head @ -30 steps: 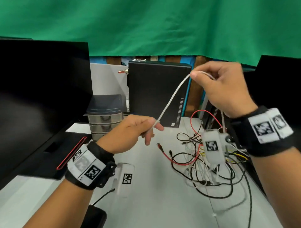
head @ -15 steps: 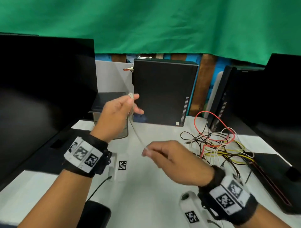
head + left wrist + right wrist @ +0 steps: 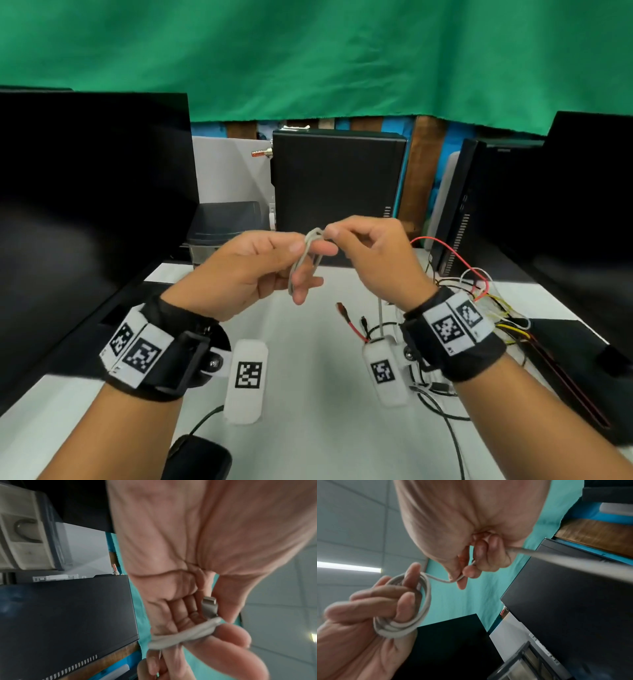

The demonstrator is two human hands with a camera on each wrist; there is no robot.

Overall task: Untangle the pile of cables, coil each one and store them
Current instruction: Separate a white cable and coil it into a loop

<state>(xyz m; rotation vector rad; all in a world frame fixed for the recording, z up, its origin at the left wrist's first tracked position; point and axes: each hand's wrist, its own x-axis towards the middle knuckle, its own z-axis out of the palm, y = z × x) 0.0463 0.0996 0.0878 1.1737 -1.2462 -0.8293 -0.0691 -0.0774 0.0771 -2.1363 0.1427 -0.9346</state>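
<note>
Above the near-centre of the white desk (image 3: 301, 394), head view: both hands together at chest height. Left hand (image 3: 246, 270) has several turns of the white cable (image 3: 301, 263) wrapped round its extended fingers, thumb clamping the turns. Right hand (image 3: 373, 257) pinches the same cable at the coil's top. Free tail drops from the right hand toward the cable pile (image 3: 472, 308), which sits on the desk to the right, nearer the right hand. Drawer unit (image 3: 226, 222) stands far-left, nearer the left hand; probably the storage.

Left wrist view: left hand (image 3: 197, 561) with the white cable (image 3: 185, 634) bundled across the fingers, thumb pressed on it. Metal connector (image 3: 209, 607) sits between thumb and palm, so one end is anchored inside the coil.

Right wrist view: right hand (image 3: 471, 534) pinches the cable between thumb and forefinger; the slack runs through its curled fingers and off to the right. Coil (image 3: 406, 609) is an elongated oval, long axis along the left hand's (image 3: 359, 622) fingers. Next wrap likely has to pass round that axis, right hand feeding the tail.
</note>
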